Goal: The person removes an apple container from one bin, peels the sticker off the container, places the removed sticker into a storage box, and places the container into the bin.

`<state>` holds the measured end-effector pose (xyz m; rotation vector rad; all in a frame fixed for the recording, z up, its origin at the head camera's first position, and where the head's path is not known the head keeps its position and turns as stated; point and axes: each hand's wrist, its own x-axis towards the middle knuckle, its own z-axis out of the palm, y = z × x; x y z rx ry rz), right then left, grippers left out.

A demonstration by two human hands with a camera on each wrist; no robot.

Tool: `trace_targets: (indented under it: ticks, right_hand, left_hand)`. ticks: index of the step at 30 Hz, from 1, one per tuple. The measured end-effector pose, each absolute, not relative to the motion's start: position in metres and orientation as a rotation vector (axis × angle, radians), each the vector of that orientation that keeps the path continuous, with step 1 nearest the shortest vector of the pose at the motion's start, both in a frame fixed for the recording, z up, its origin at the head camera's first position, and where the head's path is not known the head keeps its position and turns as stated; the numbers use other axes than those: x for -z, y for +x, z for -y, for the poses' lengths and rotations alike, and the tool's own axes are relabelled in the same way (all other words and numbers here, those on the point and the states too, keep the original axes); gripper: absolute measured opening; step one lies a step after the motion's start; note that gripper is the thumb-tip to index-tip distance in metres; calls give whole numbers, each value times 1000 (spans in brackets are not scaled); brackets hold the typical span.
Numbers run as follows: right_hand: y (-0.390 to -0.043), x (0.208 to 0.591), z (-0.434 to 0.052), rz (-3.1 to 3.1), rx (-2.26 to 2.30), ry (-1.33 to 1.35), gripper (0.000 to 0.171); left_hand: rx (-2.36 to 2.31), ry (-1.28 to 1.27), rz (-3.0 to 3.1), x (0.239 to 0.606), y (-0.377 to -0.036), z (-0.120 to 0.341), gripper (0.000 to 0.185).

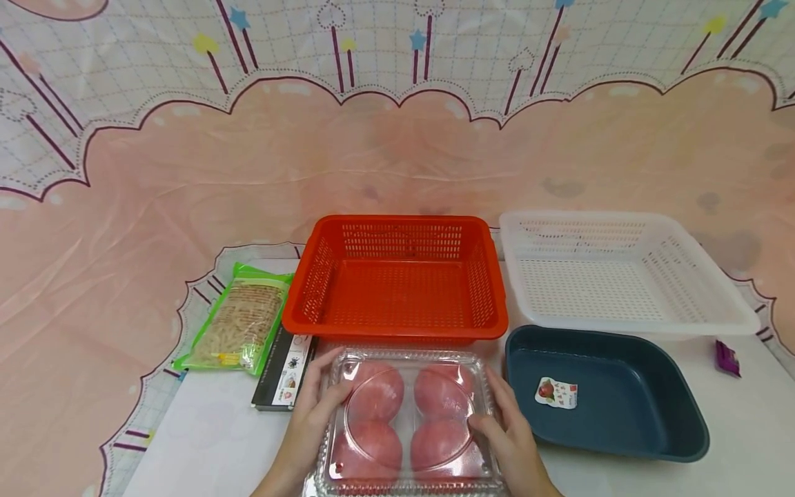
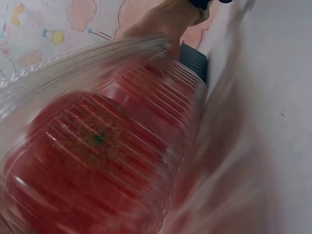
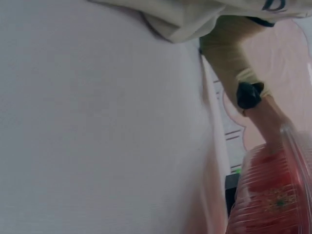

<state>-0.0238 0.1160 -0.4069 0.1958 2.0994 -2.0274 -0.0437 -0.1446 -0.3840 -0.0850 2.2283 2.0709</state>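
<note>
Both hands grip clamshell box of tomatoes.
Left hand (image 1: 310, 421) and right hand (image 1: 512, 438): fingers curled around clamshell box (image 1: 406, 424) sides; red basket (image 1: 397, 279) at 12 o'clock.

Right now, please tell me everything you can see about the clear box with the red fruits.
The box is a clear plastic clamshell with ribbed walls and a round embossed lid, closed. Inside lie four red round fruits, two by two. It sits flat on the white table, in front of the red basket. The left hand and right hand hold its two sides.
</note>
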Motion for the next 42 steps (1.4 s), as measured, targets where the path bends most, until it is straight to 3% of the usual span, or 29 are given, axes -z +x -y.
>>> trace_targets:
  ticks: [17, 29, 42]
  right_hand:
    - [-18, 368, -128, -2062, 2136, 109, 57]
    - [-31, 345, -139, -2001, 2213, -29, 52]
    - [-43, 335, -141, -2154, 2183, -14, 50]
  left_hand:
    - [-2226, -231, -2163, 360, -29, 140, 42]
    - [-2199, 109, -2236, 348, -28, 138, 61]
    - [-2225, 122, -2273, 340, -28, 129, 64]
